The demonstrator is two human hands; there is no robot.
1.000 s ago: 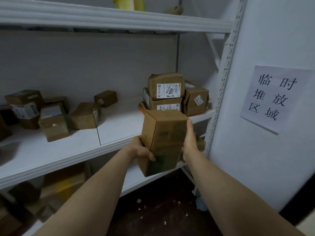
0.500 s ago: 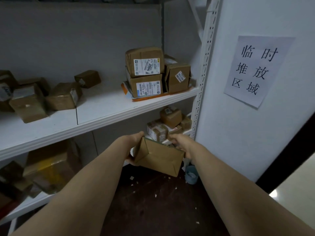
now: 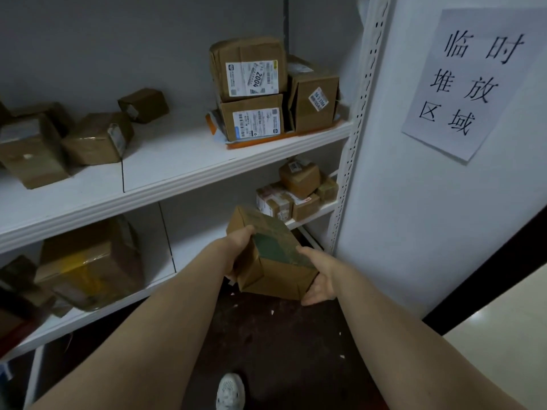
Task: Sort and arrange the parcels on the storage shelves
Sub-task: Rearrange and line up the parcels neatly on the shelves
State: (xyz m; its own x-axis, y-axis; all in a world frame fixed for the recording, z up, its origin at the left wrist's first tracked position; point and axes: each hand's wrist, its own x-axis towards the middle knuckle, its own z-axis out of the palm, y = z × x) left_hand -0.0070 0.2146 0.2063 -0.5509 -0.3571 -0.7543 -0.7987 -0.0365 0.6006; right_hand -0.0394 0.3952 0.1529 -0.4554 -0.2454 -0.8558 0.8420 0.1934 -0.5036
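Cardboard parcel (image 3: 275, 261): brown, dark green print on the upward face; held tilted in the air just in front of the lower shelf's edge, above the dark floor.
Left hand (image 3: 238, 247): clasped on the parcel's left side, fingers curled round its edge.
Right hand (image 3: 319, 276): gripping the near right corner, thumb on the top face, fingers wrapped underneath.
Lower shelf (image 3: 189, 247): white; small pile of parcels (image 3: 296, 190) at the far right end, just beyond the held one; large box with yellow tape (image 3: 88, 261) to the left.
Upper shelf (image 3: 177, 161): white; two labelled parcels stacked (image 3: 251, 87) at the right, a third (image 3: 313, 105) standing beside them, all on a flat orange mailer (image 3: 260, 142); loose parcels (image 3: 94, 137) scattered at the left.
Wall sign (image 3: 470, 81): white paper with black characters, on the right-hand wall.
Floor (image 3: 281, 335): dark, flecked with pale scraps; white shoe (image 3: 231, 392) at the near edge.
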